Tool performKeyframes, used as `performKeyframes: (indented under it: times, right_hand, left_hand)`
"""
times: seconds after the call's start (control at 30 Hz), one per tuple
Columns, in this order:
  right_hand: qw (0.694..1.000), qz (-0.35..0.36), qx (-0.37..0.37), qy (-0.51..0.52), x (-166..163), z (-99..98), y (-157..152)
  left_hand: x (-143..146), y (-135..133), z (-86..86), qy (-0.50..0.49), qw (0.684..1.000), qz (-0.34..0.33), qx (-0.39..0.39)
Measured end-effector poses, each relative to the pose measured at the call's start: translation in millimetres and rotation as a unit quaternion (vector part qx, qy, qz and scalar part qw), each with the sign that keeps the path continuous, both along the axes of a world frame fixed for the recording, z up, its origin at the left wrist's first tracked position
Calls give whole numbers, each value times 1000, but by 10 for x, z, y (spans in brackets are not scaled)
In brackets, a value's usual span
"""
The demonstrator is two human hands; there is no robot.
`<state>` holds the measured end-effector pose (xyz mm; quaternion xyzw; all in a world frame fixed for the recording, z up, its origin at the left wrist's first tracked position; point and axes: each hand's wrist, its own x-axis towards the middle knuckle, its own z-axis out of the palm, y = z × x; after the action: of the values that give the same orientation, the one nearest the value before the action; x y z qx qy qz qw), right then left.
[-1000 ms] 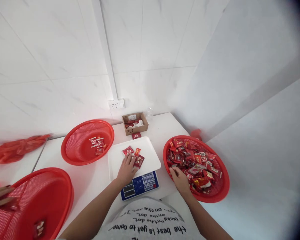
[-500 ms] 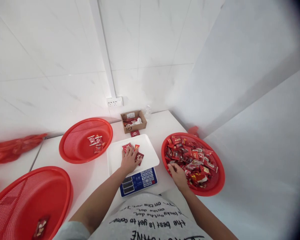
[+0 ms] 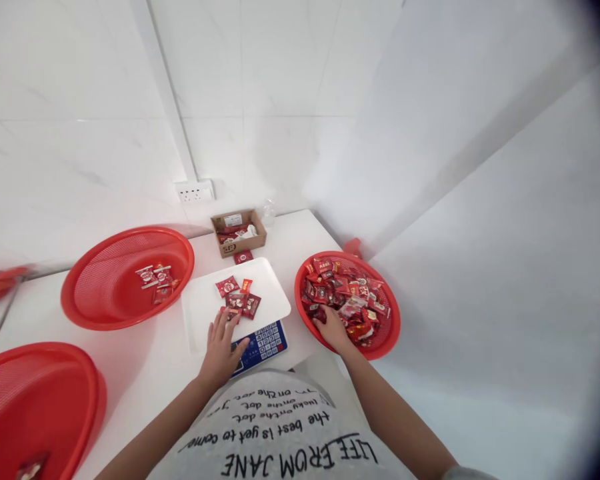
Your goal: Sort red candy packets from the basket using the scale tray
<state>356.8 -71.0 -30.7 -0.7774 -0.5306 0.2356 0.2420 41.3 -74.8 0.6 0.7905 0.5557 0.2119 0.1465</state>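
Note:
My left hand (image 3: 223, 347) lies over the near edge of the white scale tray (image 3: 200, 290), fingers spread, the fingertips at a red snack packet partly hidden by them. Several more red snack packets (image 3: 227, 287) lie on the tray just beyond. The scale's blue keypad panel (image 3: 267, 341) shows under the tray, partly covered by my thumb. To the right, my right hand (image 3: 334, 330) reaches over the rim of a red basket (image 3: 396, 320) full of red packets (image 3: 350, 288). Its fingers are curled in on a dark red packet (image 3: 320, 311) at the pile's left side.
A red basket (image 3: 95, 273) with a few packets stands at left, and another red basket (image 3: 87, 400) is nearer me. At the back are a cardboard box (image 3: 240, 247) of packets, a red packet (image 3: 243, 257) before it, and a wall socket (image 3: 195, 191).
My left hand has drawn back from the middle of the tray to its near edge, uncovering the packets. My right hand has moved from the basket's rim into the pile. The view has shifted right.

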Motion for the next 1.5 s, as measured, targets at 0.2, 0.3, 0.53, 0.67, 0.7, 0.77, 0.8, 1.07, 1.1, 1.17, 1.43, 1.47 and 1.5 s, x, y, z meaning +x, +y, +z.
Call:
performKeyframes:
  times: [0.2,0.3,0.53,0.67,0.7,0.77,0.8,1.07,1.1,1.17,1.43,1.47,1.5]
  right_hand:
    - [997,50,-60,-13,-16,65,89]
    - [998,40,-45,-28,-24,91,107]
    - [998,-16,-55,-29,2,82,71]
    - [998,-45,-33,-28,-1,147,12]
    - [998,-51,-23,-30,-8,179,-6]
    - [997,-63,12,-37,-32,256,-41]
    - [996,-67,36,-39,-52,300,-56]
    - [977,128,26,166,-636,681,-91]
    - [964,192,3,186,-750,726,-98]
    - [931,312,-25,190,-962,804,-117]
    - [922,378,-17,78,-1193,816,-114]
    - [933,355,-11,67,-1144,789,-102]
    - [942,330,-1,57,-1081,758,-90]
  left_hand:
    - [-97,-190,-107,-12,1000,23,-13]
    - [-92,-188,-119,-11,1000,19,-8]
    - [-70,-161,-99,-11,1000,7,4]
    - [-62,-161,-111,-16,1000,2,13]
    - [-60,-161,-117,-18,1000,1,16]
    - [-56,-162,-131,-19,1000,-2,22]
    - [-54,-164,-139,-19,1000,-4,25]
    - [35,-180,-52,-107,990,-25,-82]
    - [64,-176,-12,-142,981,-30,-130]
    - [132,-166,78,-220,947,-41,-229]
    - [164,-86,383,-408,839,60,-353]
    - [118,-48,404,-410,839,98,-342]
    - [62,0,421,-411,840,132,-329]
